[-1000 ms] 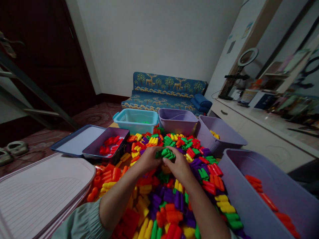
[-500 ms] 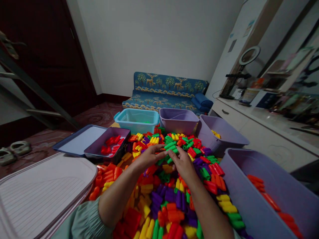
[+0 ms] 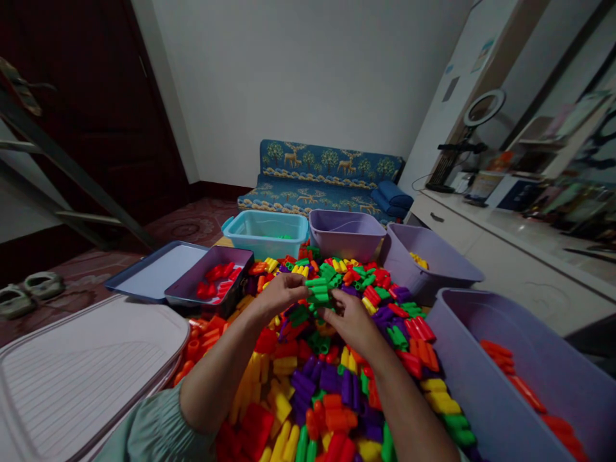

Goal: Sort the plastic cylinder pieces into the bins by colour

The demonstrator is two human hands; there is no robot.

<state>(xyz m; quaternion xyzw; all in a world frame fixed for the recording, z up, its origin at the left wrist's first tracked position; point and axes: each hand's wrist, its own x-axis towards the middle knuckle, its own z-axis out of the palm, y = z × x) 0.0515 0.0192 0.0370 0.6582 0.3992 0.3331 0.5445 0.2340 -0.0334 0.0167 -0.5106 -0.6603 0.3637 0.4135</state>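
My left hand [image 3: 283, 296] pinches the left end of a green ribbed plastic piece [image 3: 318, 290], held just above a large heap of plastic pieces [image 3: 332, 378] in red, orange, yellow, green and purple. On the right side of that green piece, my right hand [image 3: 349, 314] has its fingers curled round the edge, thumb below. Whether more than one green piece is between the hands is hard to tell. Beneath both forearms the heap spreads toward me.
Behind the heap stand a turquoise bin [image 3: 269, 247] and a purple bin [image 3: 344, 244]. Two more purple bins [image 3: 423, 273] [image 3: 505, 366] line the right. At left are a dark tray [image 3: 209, 273] with red pieces and a pale lid [image 3: 91, 372].
Both hands have shifted slightly; the left has moved a little left and up. The green piece has turned and come left with it, now more level between the hands.
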